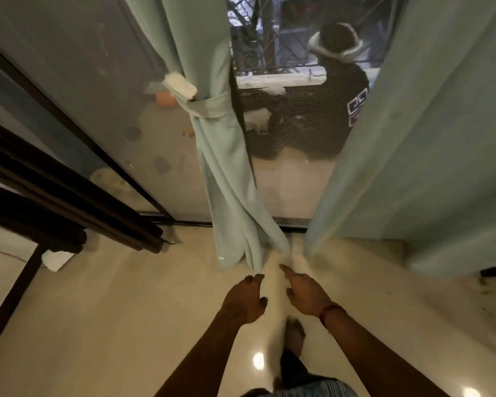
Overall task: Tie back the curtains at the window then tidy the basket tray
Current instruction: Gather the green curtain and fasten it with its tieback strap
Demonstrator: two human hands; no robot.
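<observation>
Over the floor [126,310], the left hand [245,296] is loosely curled and empty, just beside the left curtain [229,181] hem. The right hand [304,293] is straight-fingered and empty. Farther on, a fabric tie [209,106] binds the left curtain; the right curtain [413,138] hangs loose at the window [284,110]

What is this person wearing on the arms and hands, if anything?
No gloves or sleeves show: the left forearm and right forearm are uncovered to the picture's edge. The left hand has no ring, watch or band that I can see. The right hand has a thin red thread band round its wrist.
</observation>
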